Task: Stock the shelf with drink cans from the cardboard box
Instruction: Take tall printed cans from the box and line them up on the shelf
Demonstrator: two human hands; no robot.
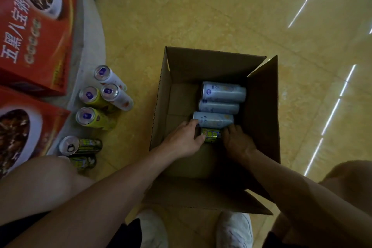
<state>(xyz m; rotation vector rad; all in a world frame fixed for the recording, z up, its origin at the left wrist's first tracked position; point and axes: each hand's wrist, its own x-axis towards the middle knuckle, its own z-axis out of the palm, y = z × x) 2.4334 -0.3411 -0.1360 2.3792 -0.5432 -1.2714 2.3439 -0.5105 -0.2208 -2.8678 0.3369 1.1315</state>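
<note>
Green-and-yellow can (211,136) lies on its side in the near part of the cardboard box (261,110), which sits open on the yellow tiled floor (201,16). Left hand (184,140): thumb pressed on the can's left end, fingers curled above it against the end of the nearest pale can, gripping. Right hand (237,141): fingers bent down at the can's right end, tips hidden. Cannot tell whether it grips. Three pale blue cans (223,93) lie on their sides in a row beyond the green one, along the right side of the box. The nearest touches the green can. The left part of the box bottom is bare cardboard. Left of the box, six loose cans (109,91) are grouped on the floor, pale and green. Beyond them, two red cartons (36,26) rest on a grey curved plinth (90,36). White shoes (153,227) sit at the bottom edge.
</note>
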